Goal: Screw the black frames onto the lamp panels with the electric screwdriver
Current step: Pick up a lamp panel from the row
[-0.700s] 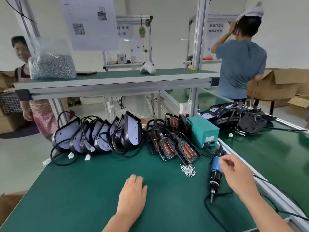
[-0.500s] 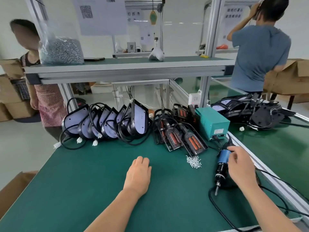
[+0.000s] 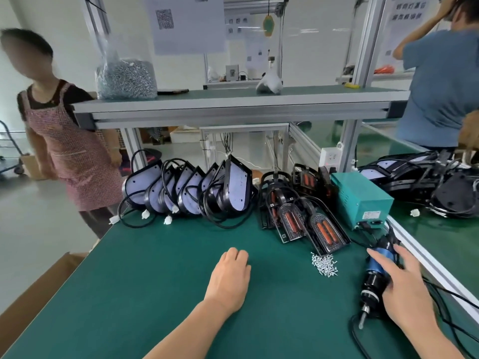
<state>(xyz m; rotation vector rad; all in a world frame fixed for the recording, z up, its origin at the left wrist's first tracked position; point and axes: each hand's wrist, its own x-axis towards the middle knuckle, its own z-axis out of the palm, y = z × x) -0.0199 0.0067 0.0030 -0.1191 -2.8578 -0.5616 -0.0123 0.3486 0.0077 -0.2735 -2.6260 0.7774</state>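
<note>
The right hand (image 3: 404, 288) is closed around the barrel of the blue-banded, black-bodied electric screwdriver (image 3: 373, 281). Its thumb lies across the blue band and its fingers wrap the far side. The tool lies low at about 4 o'clock on the green matted surface (image 3: 155, 281), bit pointing toward 6 o'clock, with its black cable looping beside it.

The left hand (image 3: 228, 278) rests palm down near the middle of the surface, relaxed and holding nothing.

Between the two hands, toward 1 o'clock from the left one, sits a small heap of loose silver screws (image 3: 324, 265). Just beyond the heap, the black frames (image 3: 326, 230) with orange strips inside lie fanned and overlapping, the nearest one almost touching the screws.

At 12 o'clock the white-faced lamp panels (image 3: 233, 193) with black rims lean against one another in a row. Their black leads and white plugs trail out toward 10 o'clock.

A teal metal box (image 3: 363, 200) stands at 2 o'clock, just beside the frames.

On the raised shelf (image 3: 233, 107) behind, a clear plastic bag (image 3: 127, 79) full of silver hardware sits at 11 o'clock.

A person in a checked apron (image 3: 70, 156) stands off at 10 o'clock, and a person in a blue shirt (image 3: 445, 94) stands at 2 o'clock with arms raised.
</note>
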